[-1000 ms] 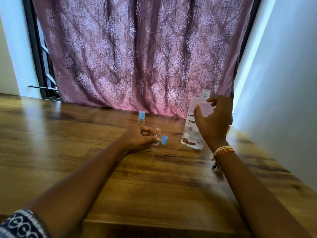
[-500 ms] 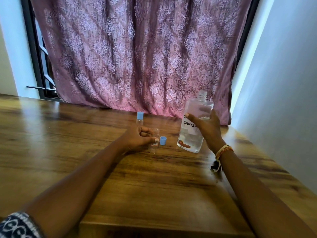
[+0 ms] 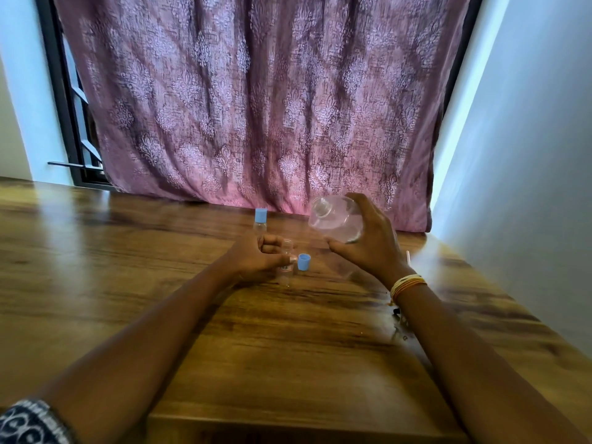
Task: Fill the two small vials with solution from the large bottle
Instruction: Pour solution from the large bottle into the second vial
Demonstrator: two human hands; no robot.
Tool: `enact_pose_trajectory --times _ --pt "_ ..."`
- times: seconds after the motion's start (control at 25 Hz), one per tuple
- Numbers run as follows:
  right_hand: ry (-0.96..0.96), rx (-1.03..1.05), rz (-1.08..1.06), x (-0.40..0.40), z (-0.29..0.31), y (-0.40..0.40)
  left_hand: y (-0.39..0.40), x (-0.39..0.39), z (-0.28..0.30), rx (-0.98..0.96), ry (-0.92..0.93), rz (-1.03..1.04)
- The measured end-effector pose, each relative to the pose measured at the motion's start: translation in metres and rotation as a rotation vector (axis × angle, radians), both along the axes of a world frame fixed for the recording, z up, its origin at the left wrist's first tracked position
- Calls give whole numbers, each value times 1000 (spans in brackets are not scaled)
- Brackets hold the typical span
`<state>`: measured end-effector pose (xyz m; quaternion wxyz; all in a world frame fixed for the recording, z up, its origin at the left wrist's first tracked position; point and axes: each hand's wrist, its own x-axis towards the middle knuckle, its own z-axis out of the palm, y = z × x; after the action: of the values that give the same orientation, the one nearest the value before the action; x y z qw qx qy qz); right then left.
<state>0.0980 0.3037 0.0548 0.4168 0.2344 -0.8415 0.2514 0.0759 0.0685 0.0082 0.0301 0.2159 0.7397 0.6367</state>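
Observation:
My right hand (image 3: 371, 241) grips the large clear bottle (image 3: 336, 219), lifted off the table and tilted so its open neck points left and toward me, above and right of the open vial. My left hand (image 3: 256, 256) holds that small uncapped vial (image 3: 286, 262) upright on the wooden table (image 3: 288, 341), thumb and fingers curled round it. Its blue cap (image 3: 303, 262) lies on the table just right of the vial. A second vial with a blue cap (image 3: 260, 221) stands upright behind my left hand.
A pink patterned curtain (image 3: 256, 107) hangs at the table's far edge. A white wall (image 3: 528, 155) runs along the right side. A small white object (image 3: 408, 257) lies on the table right of my right wrist. A barred window frame (image 3: 77, 129) is at back left.
My right hand has lifted the large bottle off the table and tipped it from upright toward the open vial. My left hand has kept the vial in place.

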Motion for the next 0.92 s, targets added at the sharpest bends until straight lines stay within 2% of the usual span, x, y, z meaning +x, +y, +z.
enact_pose_trajectory --times 0.4,0.92 --pt "69 331 -144 -5 -4 -2 0 -4 -3 118 38 -41" --pt "199 448 -241 -13 -8 -1 3 -3 1 67 82 -20"
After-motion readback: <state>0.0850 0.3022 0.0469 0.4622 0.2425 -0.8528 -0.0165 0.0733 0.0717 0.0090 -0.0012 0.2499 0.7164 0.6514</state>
